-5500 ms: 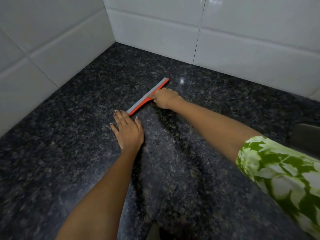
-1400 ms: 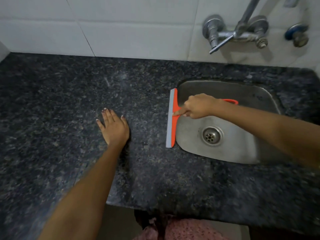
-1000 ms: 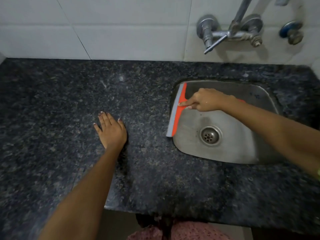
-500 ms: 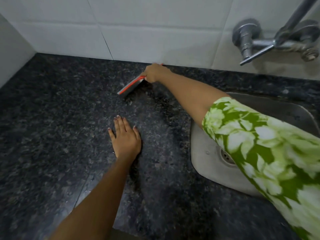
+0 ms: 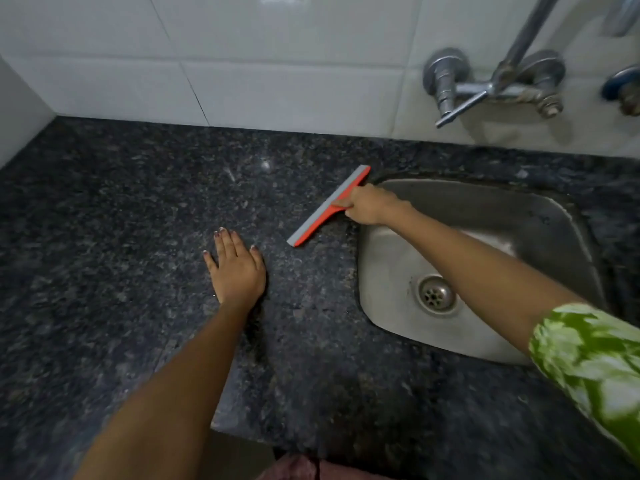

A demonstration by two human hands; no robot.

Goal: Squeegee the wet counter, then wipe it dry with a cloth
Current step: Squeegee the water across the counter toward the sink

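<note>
An orange squeegee (image 5: pixel 325 207) with a grey rubber blade lies slanted on the dark speckled granite counter (image 5: pixel 121 237), just left of the sink's upper left corner. My right hand (image 5: pixel 370 206) is shut on its handle, the forefinger stretched along the orange bar. My left hand (image 5: pixel 237 270) rests flat on the counter with fingers apart, a little left of and nearer than the blade's lower end. No cloth is in view.
A steel sink (image 5: pixel 485 271) with a round drain (image 5: pixel 437 296) is set into the counter at right. A wall-mounted metal tap (image 5: pixel 491 84) hangs above it on the white tiled wall (image 5: pixel 242 57). The counter's front edge (image 5: pixel 242 431) runs near the bottom.
Half a second ago the squeegee was far back near the wall. It has been drawn nearer and rightward to the sink's corner. My left hand has stayed flat on the counter.
</note>
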